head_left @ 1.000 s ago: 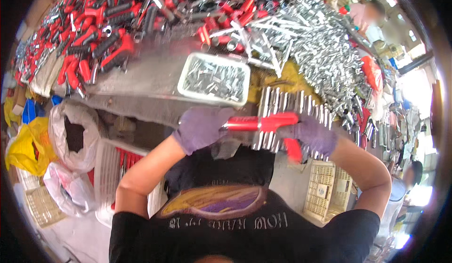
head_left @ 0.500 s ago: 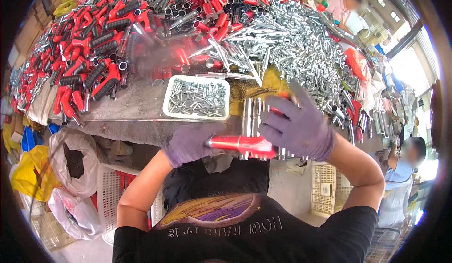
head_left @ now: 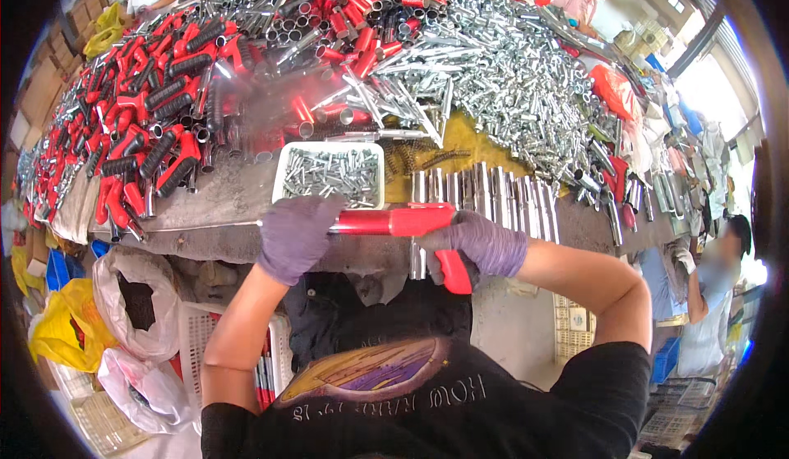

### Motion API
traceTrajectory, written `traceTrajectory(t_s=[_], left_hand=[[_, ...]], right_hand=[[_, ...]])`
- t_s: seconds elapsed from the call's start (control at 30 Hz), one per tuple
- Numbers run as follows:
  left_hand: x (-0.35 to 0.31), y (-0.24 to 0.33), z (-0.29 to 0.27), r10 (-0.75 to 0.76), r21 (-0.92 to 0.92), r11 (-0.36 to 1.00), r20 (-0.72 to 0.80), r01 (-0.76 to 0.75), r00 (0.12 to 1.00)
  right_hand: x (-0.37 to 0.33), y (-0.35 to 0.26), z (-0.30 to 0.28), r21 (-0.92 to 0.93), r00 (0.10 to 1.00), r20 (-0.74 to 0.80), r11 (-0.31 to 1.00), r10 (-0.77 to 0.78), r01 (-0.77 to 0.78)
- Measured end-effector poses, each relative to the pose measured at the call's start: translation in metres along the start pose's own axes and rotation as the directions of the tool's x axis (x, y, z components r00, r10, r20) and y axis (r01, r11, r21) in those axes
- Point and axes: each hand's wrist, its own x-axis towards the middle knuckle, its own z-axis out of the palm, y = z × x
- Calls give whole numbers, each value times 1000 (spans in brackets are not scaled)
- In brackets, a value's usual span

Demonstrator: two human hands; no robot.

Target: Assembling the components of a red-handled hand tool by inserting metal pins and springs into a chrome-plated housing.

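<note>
Level above the table's front edge lies a red pistol-grip tool [head_left: 411,222] with a metal shaft at its left end. My left hand [head_left: 300,239], in a purple glove, is closed round that shaft end. My right hand [head_left: 485,244], gloved the same way, grips the tool's right end, and the red handle shows below its fingers. Just behind my left hand stands a white tray [head_left: 381,175] holding many small metal pins. A row of shiny metal tubes [head_left: 501,200] lies side by side behind my right hand.
Red-and-black pistol-grip handles [head_left: 168,97] are heaped at the left. Small silver parts [head_left: 514,73] pile up at the right, partly on yellow cloth [head_left: 472,143]. Sacks [head_left: 136,295] and a white crate [head_left: 196,336] stand below left. Other people are at the far side and right.
The red tool has risen and turned, its handle now hanging down. My right hand has come down from above the tubes to grip it; my left hand has moved slightly left and up.
</note>
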Motion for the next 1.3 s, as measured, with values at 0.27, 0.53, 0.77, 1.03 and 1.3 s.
traceTrajectory(t_s=[0.27, 0.53, 0.77, 1.03, 1.3], left_hand=[[25, 12, -75, -853, -884, -265, 29, -385, 520], [19, -51, -57, -352, -368, -832, -228, -415, 908], [-18, 13, -51, -312, -729, -595, -179, -339, 933], [-11, 79, 36, -191, -945, -139, 318, 295, 929], [9, 88, 57, -18, -871, -241, 445, 428, 896]], right_hand=[[-8, -52, 33, -861, 278, 507, -497, -816, 111], [24, -44, 52, -493, 731, 549, 550, -404, 674], [89, -97, -185, -763, 542, -605, 229, -584, -605], [96, -77, -242, -768, 539, -590, 211, -602, -604], [26, -57, -71, -800, 514, 504, -152, -694, 580]])
